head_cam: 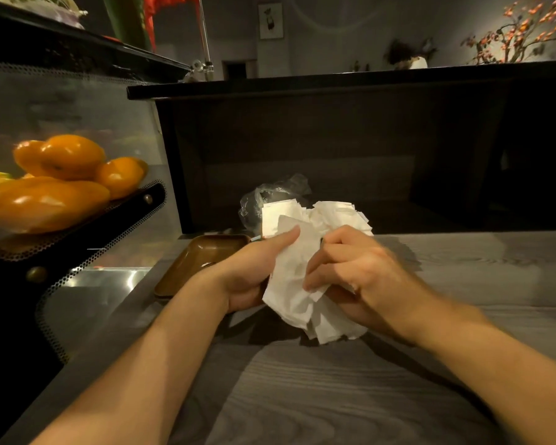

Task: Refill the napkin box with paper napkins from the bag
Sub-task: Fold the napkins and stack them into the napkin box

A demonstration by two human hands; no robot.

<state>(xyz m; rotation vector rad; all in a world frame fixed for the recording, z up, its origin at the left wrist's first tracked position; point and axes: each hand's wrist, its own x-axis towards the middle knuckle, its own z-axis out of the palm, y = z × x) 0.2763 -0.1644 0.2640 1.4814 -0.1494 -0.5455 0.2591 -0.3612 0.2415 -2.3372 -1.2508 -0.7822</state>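
White paper napkins (297, 284) gripped by left hand (251, 271) and right hand (353, 268).

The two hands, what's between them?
In the head view, a loose bunch of white paper napkins lies between the left hand and right hand; both grip it.

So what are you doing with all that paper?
A person holds a bunch of white paper napkins over a grey wooden table. The left hand grips one side and the right hand grips the other. A crinkly clear plastic bag lies just behind them, and a brown wooden tray sits to the left. I can't clearly see a napkin box from here.
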